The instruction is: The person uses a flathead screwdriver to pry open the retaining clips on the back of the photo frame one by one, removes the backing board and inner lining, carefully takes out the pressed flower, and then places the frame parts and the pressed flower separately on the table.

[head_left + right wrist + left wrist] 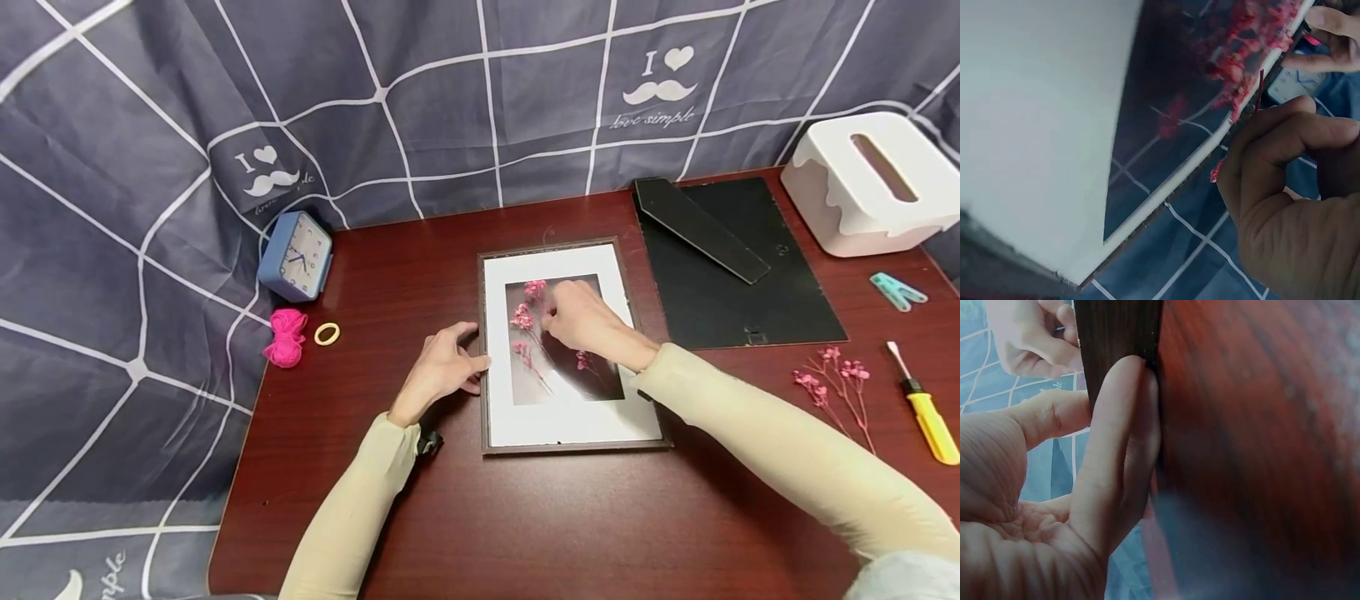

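Lying flat on the surface (390, 283), the frame (570, 448) has the left hand (442, 362) at its left edge, grip loosely spread, fingers along the outer side, thumb tip on the front edge. Right hand (581, 318) over the dark window (606, 385), grip closed to a pinch on one sprig (1260, 92), thin stem jutting past the fingertips; whether it touches the window, cannot tell. Pink flowers (522, 317) within the window just left of that pinch, black board (765, 308) right of the frame, loose sprigs (855, 371) farther right, near a screwdriver (932, 425).
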The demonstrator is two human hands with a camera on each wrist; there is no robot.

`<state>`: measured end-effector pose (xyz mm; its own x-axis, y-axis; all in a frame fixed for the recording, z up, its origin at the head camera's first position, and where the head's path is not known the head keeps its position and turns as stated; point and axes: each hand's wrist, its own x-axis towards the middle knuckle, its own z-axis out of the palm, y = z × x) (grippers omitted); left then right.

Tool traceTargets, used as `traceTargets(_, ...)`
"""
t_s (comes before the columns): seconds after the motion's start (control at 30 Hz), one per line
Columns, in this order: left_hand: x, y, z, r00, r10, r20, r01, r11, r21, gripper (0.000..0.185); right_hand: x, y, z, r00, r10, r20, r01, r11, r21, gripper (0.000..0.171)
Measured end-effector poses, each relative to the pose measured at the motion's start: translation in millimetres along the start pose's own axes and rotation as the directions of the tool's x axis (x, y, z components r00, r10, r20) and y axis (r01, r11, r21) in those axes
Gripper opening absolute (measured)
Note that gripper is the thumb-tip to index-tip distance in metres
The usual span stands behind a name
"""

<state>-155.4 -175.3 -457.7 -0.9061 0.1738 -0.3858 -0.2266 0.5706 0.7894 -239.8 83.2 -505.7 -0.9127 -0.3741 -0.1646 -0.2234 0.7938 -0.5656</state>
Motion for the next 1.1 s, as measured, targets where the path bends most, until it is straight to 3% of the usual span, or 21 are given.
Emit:
traceTargets(0.17,-0.2,1.3,0.9,1.000,-0.011,0.003,0.011,1.000,-0.010,0.071,-42.9,-27.2,-34.1,0.999,-0.023,-0.039,0.028,0.990,0.135,0.045)
traceTargets(0.27,0.3,1.5,1.5,1.000,-0.009,0.004,0.009,1.000,-0.011,0.071,-71.4,-47.2,-57.0,0.998,0.007,-0.065,0.004,0.987,0.164,0.037)
traceTargets(0.37,0.9,1.4,1.8,1.000,-0.008,0.004,0.008,1.000,-0.006,0.071,-89.5,-47.9,-67.2,0.993,0.029,-0.112,-0.012,0.988,0.151,0.028)
traceTargets(0.6,-0.2,2.6,1.1,1.000,-0.028,0.001,0.028,0.999,0.020,0.071,-129.8,-30.1,-80.2,0.973,0.056,-0.223,-0.024,0.989,0.143,0.023)
traceTargets(0.77,-0.7,1.5,2.3,1.000,-0.031,0.004,0.031,0.999,0.033,0.070,-164.0,-10.0,-82.3,0.963,0.133,-0.235,-0.091,0.979,0.180,0.016)
traceTargets(1.1,0.1,0.5,3.5,1.000,-0.015,0.004,0.015,1.000,0.020,0.070,-219.8,49.6,-72.6,0.919,0.260,-0.297,-0.232,0.964,0.126,0.022)
